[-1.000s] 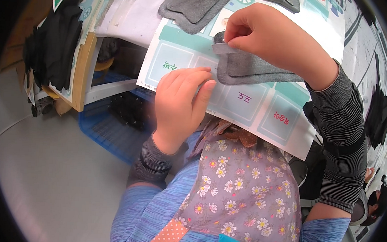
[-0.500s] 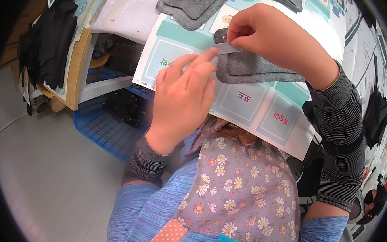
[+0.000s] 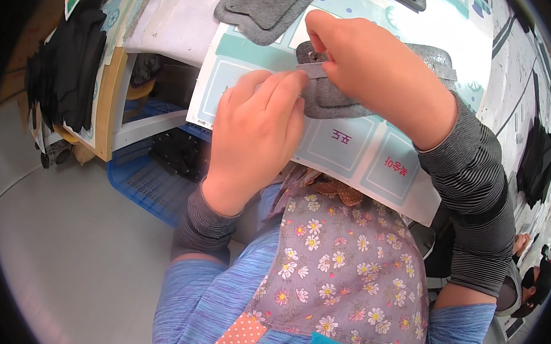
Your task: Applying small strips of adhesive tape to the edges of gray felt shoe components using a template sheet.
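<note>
My right thumb and finger are bent at the pale grey strip (image 3: 313, 70) and my left fingers lie close together at its left end, but whether either the right hand (image 3: 364, 61) or the left hand (image 3: 257, 117) pinches it, I cannot tell. The strip is over the grey felt piece (image 3: 340, 99) on the printed sheet (image 3: 422, 203), while below, the blue basket (image 3: 142, 192) contains black items (image 3: 179, 152). One second ago, my left hand was apart from the strip.
</note>
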{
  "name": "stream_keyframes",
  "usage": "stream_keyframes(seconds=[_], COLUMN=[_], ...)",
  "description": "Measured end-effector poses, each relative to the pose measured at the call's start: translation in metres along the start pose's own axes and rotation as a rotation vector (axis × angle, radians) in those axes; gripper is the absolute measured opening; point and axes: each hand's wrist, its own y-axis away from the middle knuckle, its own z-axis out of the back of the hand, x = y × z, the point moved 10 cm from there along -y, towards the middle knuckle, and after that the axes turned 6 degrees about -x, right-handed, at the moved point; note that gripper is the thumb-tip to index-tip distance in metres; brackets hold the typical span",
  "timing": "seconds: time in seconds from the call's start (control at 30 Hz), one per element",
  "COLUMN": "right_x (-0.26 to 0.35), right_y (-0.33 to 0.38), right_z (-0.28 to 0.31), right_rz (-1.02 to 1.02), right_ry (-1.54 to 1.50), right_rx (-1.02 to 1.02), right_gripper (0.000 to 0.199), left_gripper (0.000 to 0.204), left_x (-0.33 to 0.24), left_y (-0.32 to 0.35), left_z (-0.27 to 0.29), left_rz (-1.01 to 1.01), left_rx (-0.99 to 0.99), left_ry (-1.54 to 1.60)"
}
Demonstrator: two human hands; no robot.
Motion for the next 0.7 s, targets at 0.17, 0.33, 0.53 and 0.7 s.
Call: stream_keyframes(seconds=[0.17,0.33,0.53,0.7], right_x=[0.018,-0.034,-0.154,-0.183], right_y=[0.01,0.031,0.1,0.123], right_z=[0.017,0.088,0.117,0.104], right_rz=[0.1,-0.016,-0.589,-0.739], right_ry=[0.152,0.047,0.061,-0.035], right_rx=[-0.207,-0.265,-0.123,-0.092], right_gripper=[0.016,0.019,0.021,0.027], left_gripper=[0.034,0.035,0.038,0.038], left_x=[-0.013,-0.019,-0.02,-0.023], left_y=[-0.008,-0.012,-0.014,-0.017], left_z=[-0.003,-0.006,-0.009,-0.011], left_rz=[-0.115,-0.114,-0.093,-0.088], left_rx=[-0.069,-0.021,0.021,0.048], left_ry=[-0.119,-0.122,-0.139,-0.171])
